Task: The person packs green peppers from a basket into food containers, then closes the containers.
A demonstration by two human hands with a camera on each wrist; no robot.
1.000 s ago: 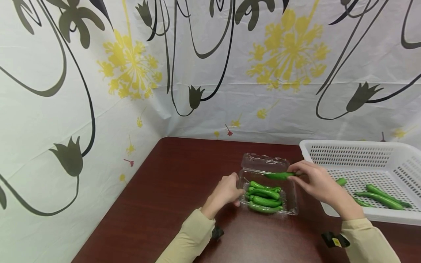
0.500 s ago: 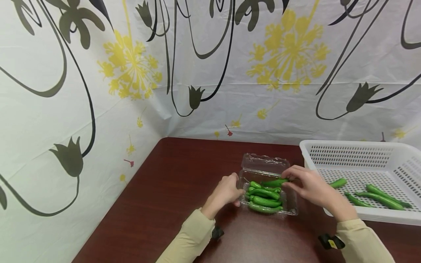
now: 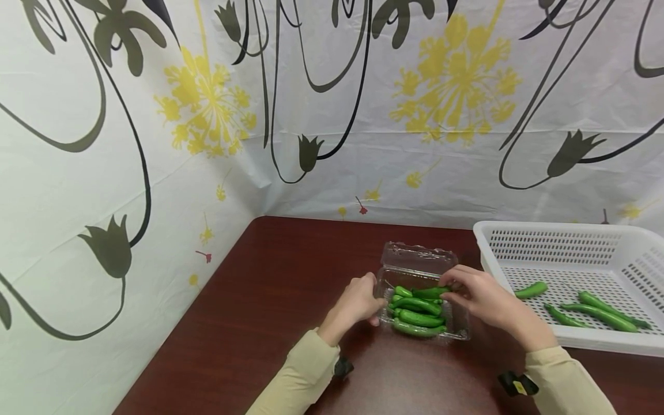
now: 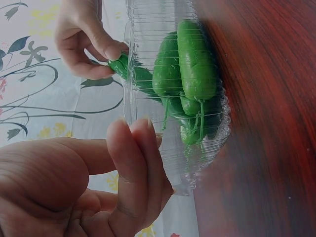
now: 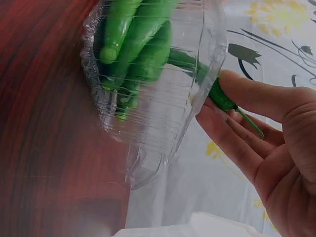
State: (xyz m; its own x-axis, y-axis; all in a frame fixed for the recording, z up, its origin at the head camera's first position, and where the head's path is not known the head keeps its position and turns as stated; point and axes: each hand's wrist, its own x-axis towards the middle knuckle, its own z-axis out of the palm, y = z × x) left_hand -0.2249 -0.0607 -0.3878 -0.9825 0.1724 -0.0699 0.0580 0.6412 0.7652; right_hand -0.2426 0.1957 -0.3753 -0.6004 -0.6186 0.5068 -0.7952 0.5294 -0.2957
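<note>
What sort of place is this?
Likely a makeshift indoor workspace; exact room unclear. Signs: creased floral-print sheeting along two sides, a reddish-brown wood-grain table in its corner, and a white perforated basket holding green chili peppers.

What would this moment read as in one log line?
left hand: holds clear box; right hand: pinches pepper by stem end; lid: open; clear box: other peppers inside; basket: more peppers

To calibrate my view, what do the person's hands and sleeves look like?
The left hand and right hand are bare, without gloves. The left sleeve and right sleeve are long and pale beige. At the wrists are a left black piece and a right black piece with a yellow patch.
</note>
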